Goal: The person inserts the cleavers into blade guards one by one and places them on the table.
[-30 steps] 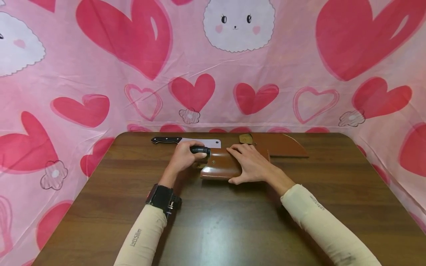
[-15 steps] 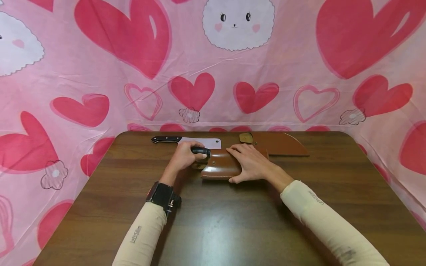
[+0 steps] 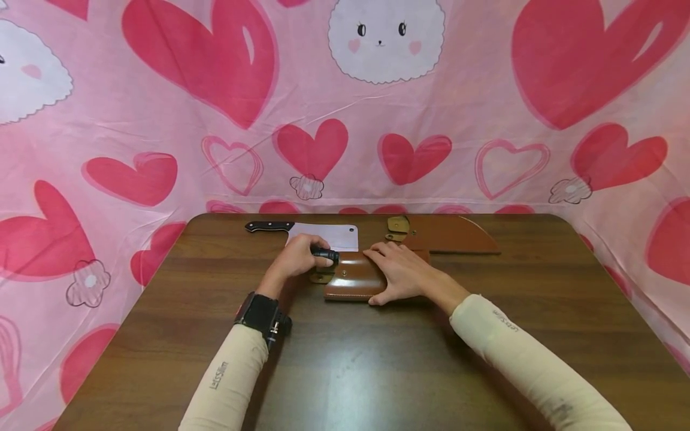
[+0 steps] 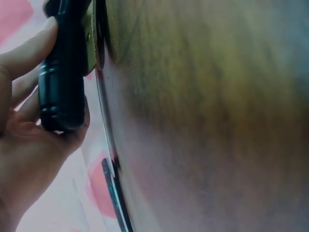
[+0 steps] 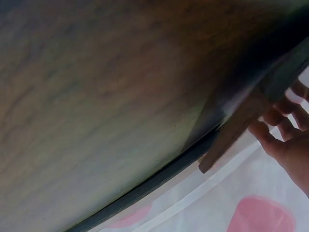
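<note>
Pink heart-print fabric (image 3: 463,108) fills the whole background, and up against it runs the far edge of the wooden table (image 3: 345,371). On that table, back and to the right, lies the pointed brown sheath (image 3: 453,234); back and to the left, the cleaver (image 3: 323,235), its black grip turned outward and its pale blade bare. In front of both, near the middle, sits the wide brown sheath (image 3: 353,287), right between the two hands, and that is where the action is! The right hand (image 3: 401,274) spreads over it, fingers loosely extended on the leather, thumb down by the near edge; whether that thumb reaches underneath, nobody can tell from here. Over to the left hand (image 3: 293,258), closed snugly around the black handle (image 4: 63,92), with the thumb laid along its side. The handle sits at the sheath's left end; how much blade lies inside is hidden. Good technique here would mean handle and sheath kept in one line, the right hand steady and its fingers well away from the opening. Beside the handle pokes the snap strap (image 3: 320,279), best kept out of the blade's path. And smallest of all, the metal stud (image 3: 344,273) gleams.
</note>
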Tool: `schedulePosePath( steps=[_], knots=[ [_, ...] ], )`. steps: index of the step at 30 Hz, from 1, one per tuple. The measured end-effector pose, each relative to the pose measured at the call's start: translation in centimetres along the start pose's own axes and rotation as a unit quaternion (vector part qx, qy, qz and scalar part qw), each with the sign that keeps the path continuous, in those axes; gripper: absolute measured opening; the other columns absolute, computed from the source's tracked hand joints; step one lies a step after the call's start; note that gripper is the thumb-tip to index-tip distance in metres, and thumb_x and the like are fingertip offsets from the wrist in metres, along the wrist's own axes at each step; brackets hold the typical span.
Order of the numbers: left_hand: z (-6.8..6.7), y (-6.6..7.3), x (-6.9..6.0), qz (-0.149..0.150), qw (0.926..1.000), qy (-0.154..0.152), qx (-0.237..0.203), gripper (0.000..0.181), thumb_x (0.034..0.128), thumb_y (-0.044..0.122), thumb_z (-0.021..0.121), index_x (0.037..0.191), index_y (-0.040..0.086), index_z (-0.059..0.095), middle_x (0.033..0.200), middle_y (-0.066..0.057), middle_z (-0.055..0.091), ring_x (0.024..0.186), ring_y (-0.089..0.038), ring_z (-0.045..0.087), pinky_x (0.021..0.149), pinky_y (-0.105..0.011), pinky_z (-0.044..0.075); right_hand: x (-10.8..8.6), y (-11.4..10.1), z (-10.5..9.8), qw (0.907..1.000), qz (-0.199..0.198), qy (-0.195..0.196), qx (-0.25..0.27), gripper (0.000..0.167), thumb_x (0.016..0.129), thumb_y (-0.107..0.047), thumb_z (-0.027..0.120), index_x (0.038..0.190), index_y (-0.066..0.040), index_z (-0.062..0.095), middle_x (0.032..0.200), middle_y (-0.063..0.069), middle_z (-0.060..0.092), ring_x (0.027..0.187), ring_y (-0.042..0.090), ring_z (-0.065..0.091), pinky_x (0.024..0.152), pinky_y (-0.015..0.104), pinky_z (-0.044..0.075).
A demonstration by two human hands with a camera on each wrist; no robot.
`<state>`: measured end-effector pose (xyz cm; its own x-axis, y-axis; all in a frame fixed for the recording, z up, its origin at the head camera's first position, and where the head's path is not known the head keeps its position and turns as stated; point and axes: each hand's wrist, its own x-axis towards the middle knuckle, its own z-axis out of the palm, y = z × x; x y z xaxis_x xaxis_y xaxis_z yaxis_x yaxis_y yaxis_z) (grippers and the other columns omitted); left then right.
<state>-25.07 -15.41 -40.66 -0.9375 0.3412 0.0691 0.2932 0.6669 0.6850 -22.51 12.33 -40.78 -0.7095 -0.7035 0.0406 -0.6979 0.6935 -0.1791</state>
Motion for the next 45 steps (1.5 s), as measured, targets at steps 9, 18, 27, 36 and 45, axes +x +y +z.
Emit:
schedulePosePath(
  steps=[9, 18, 27, 36, 45],
  knots=[
    [-0.03, 0.05, 0.1, -0.008, 0.9996, -0.024, 0.008, 0.024, 0.0809, 0.013, 0.087, 0.1, 0.003, 0.075, 0.09, -0.006, 0.072, 0.086, -0.02, 0.062, 0.084, -0.037, 0.049, 0.02, 0.05, 0.24, 0.9997, 0.005, -0.024, 0.006, 0.107, 0.073, -0.069, 0.077, 0.153, -0.006, 0.042, 0.146, 0.012, 0.045, 0.131, 0.032, 0.044, 0.106, 0.055, 0.039],
    [-0.02, 0.0, 0.38, -0.012, 0.999, -0.041, 0.014, 0.024, 0.0815, 0.014, 0.086, 0.099, 0.003, 0.074, 0.089, -0.004, 0.071, 0.083, -0.019, 0.06, 0.081, -0.035, 0.047, -0.13, 0.12, 0.4, 0.9995, 0.001, -0.028, 0.016, 0.107, 0.074, -0.068, 0.076, 0.154, -0.006, 0.041, 0.147, 0.013, 0.043, 0.133, 0.033, 0.042, 0.108, 0.057, 0.037],
    [-0.17, 0.1, 0.32, -0.01, 0.9988, -0.041, 0.023, 0.024, 0.0815, 0.015, 0.086, 0.099, 0.004, 0.074, 0.088, -0.003, 0.071, 0.083, -0.018, 0.06, 0.082, -0.036, 0.048, -0.11, 0.1, 0.46, 0.9993, -0.002, -0.033, 0.019, 0.107, 0.075, -0.068, 0.076, 0.154, -0.006, 0.04, 0.149, 0.013, 0.041, 0.133, 0.033, 0.042, 0.108, 0.055, 0.037],
    [-0.11, -0.15, 0.37, -0.003, 0.9987, -0.044, 0.027, 0.025, 0.0821, 0.017, 0.086, 0.101, 0.005, 0.074, 0.089, -0.003, 0.071, 0.085, -0.018, 0.06, 0.083, -0.037, 0.047, -0.22, 0.23, 0.46, 0.9993, -0.006, -0.029, 0.022, 0.108, 0.074, -0.07, 0.076, 0.154, -0.007, 0.04, 0.149, 0.013, 0.042, 0.134, 0.033, 0.042, 0.109, 0.055, 0.036],
    [-0.99, -0.47, 0.08, 0.012, 0.9989, -0.046, 0.002, 0.03, 0.0866, 0.017, 0.081, 0.112, 0.002, 0.073, 0.106, -0.012, 0.071, 0.104, -0.029, 0.064, 0.092, -0.046, 0.05, -0.63, 0.92, -0.13, 0.9992, -0.004, -0.007, 0.04, 0.106, 0.076, -0.075, 0.072, 0.155, -0.011, 0.041, 0.152, 0.013, 0.042, 0.14, 0.034, 0.038, 0.113, 0.058, 0.029]
  ],
)
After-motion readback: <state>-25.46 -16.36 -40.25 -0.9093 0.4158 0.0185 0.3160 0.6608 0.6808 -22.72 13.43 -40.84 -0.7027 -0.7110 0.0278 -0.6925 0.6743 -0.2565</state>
